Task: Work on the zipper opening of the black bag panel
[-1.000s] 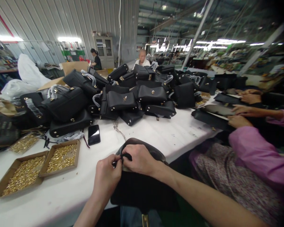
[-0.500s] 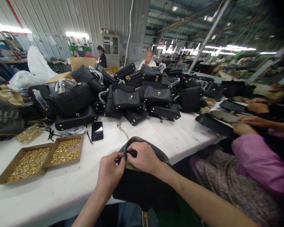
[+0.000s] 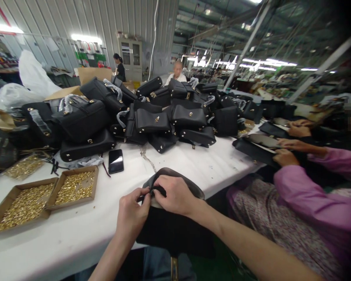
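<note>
A black handbag (image 3: 175,230) rests at the table's front edge, its flap hanging down toward my lap with a gold metal piece (image 3: 174,267) at the lower end. At the bag's upper left edge, my left hand (image 3: 134,207) pinches a small black part of it between thumb and finger. Right beside it, my right hand (image 3: 174,193) is closed on the same edge, fingers bent and nearly touching the left fingertips. The small detail between the fingertips is mostly hidden. Two cardboard trays of small gold hardware, a left tray (image 3: 48,214) and a right tray (image 3: 73,205), sit to the left.
A heap of black handbags (image 3: 152,121), some with plastic-wrapped handles, covers the back of the white table (image 3: 105,218). A phone (image 3: 116,161) lies before it, with a bag of gold pieces (image 3: 25,166) farther left. On the right, a co-worker's hands (image 3: 286,156) hold black bag pieces.
The view has shifted slightly, so the heap and trays appear farther left. Both my hands keep their pinch at the same edge of the handbag, with little visible movement.
</note>
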A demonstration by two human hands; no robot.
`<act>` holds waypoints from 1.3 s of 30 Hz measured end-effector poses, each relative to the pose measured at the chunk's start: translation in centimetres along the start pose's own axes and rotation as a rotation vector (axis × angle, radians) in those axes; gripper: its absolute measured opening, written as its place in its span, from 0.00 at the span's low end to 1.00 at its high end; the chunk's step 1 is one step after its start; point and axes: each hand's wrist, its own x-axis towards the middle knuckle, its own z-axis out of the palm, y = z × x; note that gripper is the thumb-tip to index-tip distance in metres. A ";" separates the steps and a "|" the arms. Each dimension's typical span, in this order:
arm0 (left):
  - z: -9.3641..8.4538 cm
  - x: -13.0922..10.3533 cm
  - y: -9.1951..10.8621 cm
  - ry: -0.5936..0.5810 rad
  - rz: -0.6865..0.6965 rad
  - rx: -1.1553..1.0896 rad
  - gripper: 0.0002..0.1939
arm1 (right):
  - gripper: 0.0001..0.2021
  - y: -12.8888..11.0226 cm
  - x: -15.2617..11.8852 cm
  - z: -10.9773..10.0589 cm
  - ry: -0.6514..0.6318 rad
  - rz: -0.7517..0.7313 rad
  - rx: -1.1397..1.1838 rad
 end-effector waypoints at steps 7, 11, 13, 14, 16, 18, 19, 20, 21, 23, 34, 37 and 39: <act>0.0 -0.2 -0.4 -0.008 -0.055 -0.034 0.12 | 0.03 0.0 -0.3 1.1 0.022 0.007 -0.002; 0.1 -0.1 -0.5 -0.008 -0.094 -0.048 0.14 | 0.03 0.1 -0.3 1.3 0.048 -0.015 -0.001; 0.2 -0.2 -0.4 -0.008 -0.099 -0.056 0.14 | 0.03 0.1 -0.4 1.4 0.058 -0.030 -0.005; 0.2 -0.2 -0.4 -0.008 -0.099 -0.064 0.15 | 0.03 0.2 -0.5 1.4 0.062 -0.038 -0.004; 0.3 -0.3 -0.5 -0.009 -0.097 -0.081 0.15 | 0.04 0.3 -0.6 1.5 0.066 -0.043 0.002; 0.4 -0.3 -0.7 -0.011 -0.103 -0.102 0.16 | 0.04 0.4 -0.6 1.5 0.071 -0.034 0.010; 0.4 -0.2 -0.8 -0.014 -0.108 -0.115 0.16 | 0.04 0.5 -0.6 1.6 0.073 -0.025 0.012; 0.4 -0.2 -0.9 -0.018 -0.114 -0.128 0.17 | 0.04 0.5 -0.6 1.6 0.074 -0.016 0.011; 0.4 -0.1 -1.0 -0.025 -0.121 -0.142 0.18 | 0.03 0.5 -0.5 1.5 0.073 -0.007 0.007; 0.4 -0.1 -1.2 -0.041 -0.139 -0.165 0.19 | 0.02 0.4 -0.3 1.4 0.066 0.015 0.000; 0.4 0.0 -2.0 -0.063 -0.205 -0.272 0.20 | 0.03 0.5 -0.4 1.6 0.061 0.044 0.028; 0.3 0.0 -2.2 -0.080 -0.222 -0.326 0.21 | 0.02 0.6 -0.3 1.8 0.064 0.049 0.014; 0.2 0.0 -2.3 -0.091 -0.231 -0.353 0.21 | 0.02 0.6 -0.3 1.9 0.065 0.047 0.014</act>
